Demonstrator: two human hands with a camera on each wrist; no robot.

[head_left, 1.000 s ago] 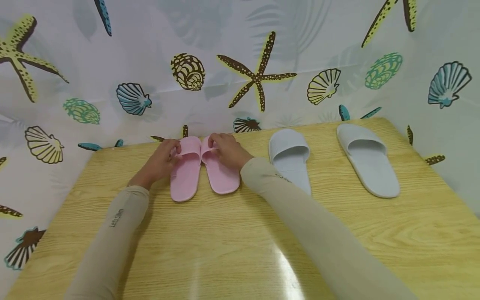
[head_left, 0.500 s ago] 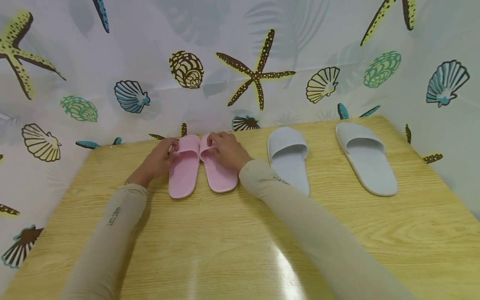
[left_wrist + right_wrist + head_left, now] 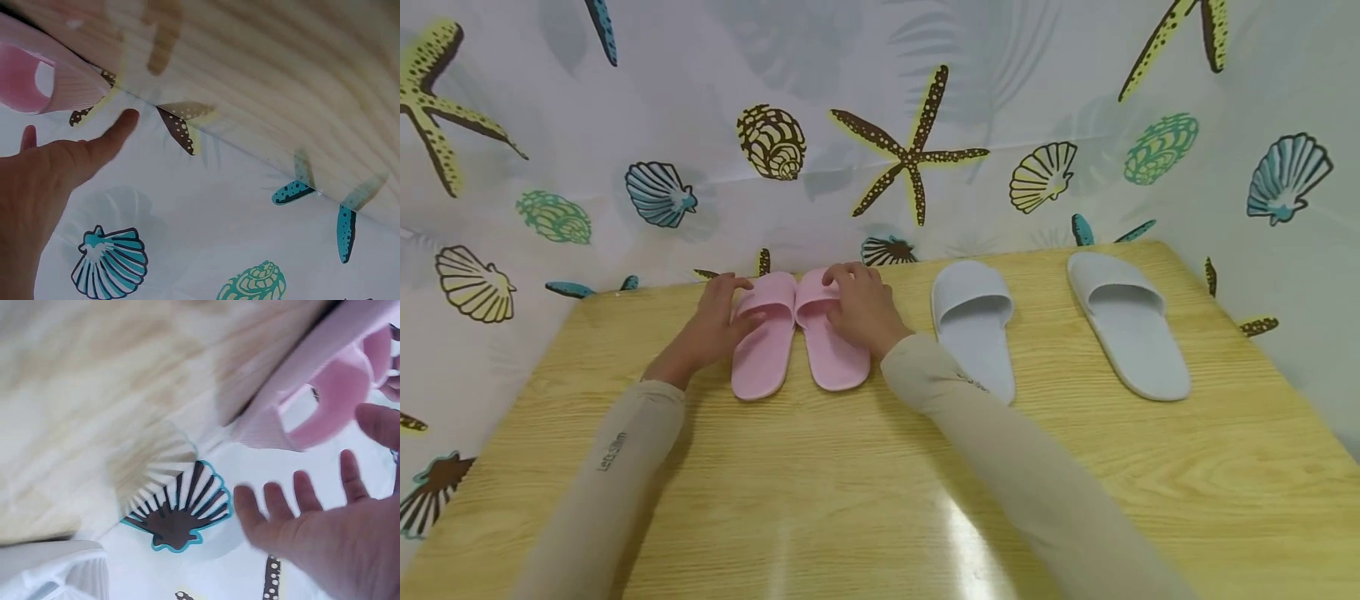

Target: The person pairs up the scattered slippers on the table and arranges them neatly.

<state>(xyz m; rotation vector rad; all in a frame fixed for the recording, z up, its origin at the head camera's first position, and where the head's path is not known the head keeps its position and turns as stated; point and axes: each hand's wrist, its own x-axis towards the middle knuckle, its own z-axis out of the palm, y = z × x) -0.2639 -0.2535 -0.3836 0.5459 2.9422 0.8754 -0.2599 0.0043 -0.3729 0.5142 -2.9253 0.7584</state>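
Observation:
Two pink slide slippers lie side by side near the table's back edge, toes toward the patterned cloth, their straps meeting. My left hand (image 3: 709,329) is beside the left pink slipper (image 3: 762,362), thumb and fingers spread apart; in the left wrist view a gap shows between the hand (image 3: 56,172) and the pink strap (image 3: 78,90). Over the right pink slipper (image 3: 838,365) hovers my right hand (image 3: 867,308), partly covering it. The right wrist view has that hand (image 3: 340,544) with fingers spread, apart from the pink slipper (image 3: 265,431). Neither hand holds anything.
A white slipper (image 3: 977,342) lies to the right of my right hand, near my sleeve. Farther right, another white slipper (image 3: 1142,346) sits angled on the wooden table (image 3: 820,492). Cloth (image 3: 820,225) with a shell and starfish print rises behind the table's back edge.
Both hands have loosened from the pink slippers: the fingers have spread, the left hand shifting left and the right hand slightly right. The slippers stay in place on the table.

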